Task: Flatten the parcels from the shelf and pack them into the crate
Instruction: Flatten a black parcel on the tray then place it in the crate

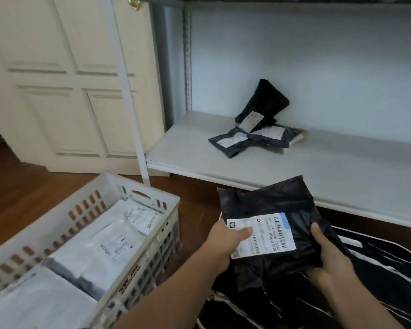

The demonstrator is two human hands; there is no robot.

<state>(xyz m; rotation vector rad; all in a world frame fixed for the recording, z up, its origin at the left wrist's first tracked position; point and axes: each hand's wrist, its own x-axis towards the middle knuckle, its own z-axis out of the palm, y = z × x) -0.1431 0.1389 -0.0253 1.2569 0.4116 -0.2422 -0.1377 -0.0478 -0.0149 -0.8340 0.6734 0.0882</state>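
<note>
A black plastic parcel (271, 205) with a white shipping label is held over my lap, low in front of the shelf. My left hand (223, 243) grips its left edge, thumb lying on the label. My right hand (328, 255) grips the right edge, fingers curled under it. The white slotted crate (152, 198) stands on the floor to the left, holding several flat white and grey parcels (109, 248). On the white shelf (318, 172), three dark parcels (259, 129) lie in a loose pile, one leaning up against the back wall.
A cream panelled door (64, 86) stands behind the crate, with a white shelf post (131, 110) in front of it. Brown wooden floor (17, 193) surrounds the crate. Black-and-white patterned fabric (377, 281) covers my lap at lower right.
</note>
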